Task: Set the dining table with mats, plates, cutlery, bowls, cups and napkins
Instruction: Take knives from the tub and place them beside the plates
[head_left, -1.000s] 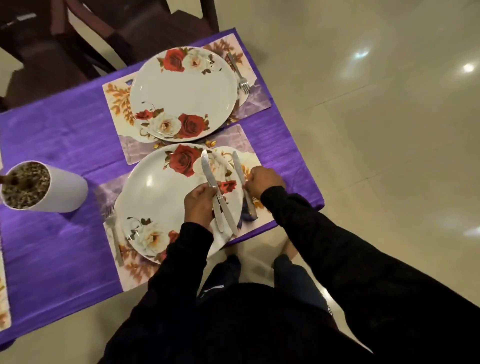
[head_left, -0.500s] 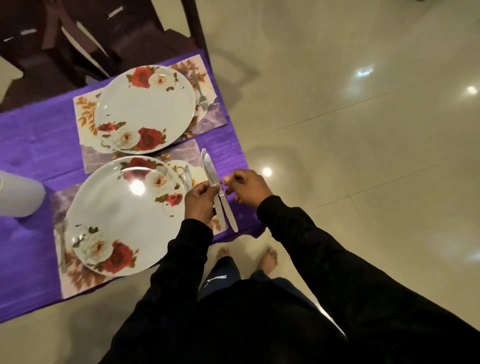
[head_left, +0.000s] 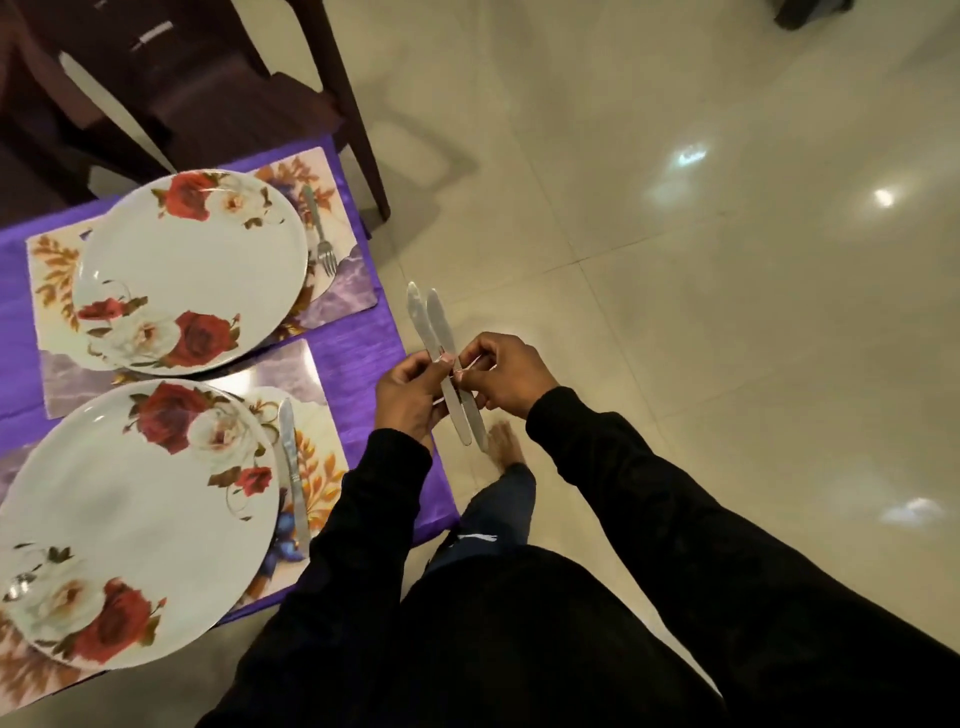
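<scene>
Left hand is wrapped around the middle of two table knives, holding them side by side with the blades pointing away from the person. Right hand is right up against them too, fingertips pinching at the same spot on the handles, so both hands have hold of the pair. The knives are up in the air just past the right edge of the tabletop, over the floor, not touching the cloth.

Just left of the hands is the purple tablecloth at the table's near right corner. Near placemat sits along that right edge with a rose-pattern plate on it and one knife already laid flat on the mat, just beside the plate's right rim. Something shiny shows at the plate's lower left, can't tell what.

Further back, a second placemat carries another rose plate, with a fork lying on the mat beside its right rim, tines toward the person. Dark wooden chair stands at the far edge.
</scene>
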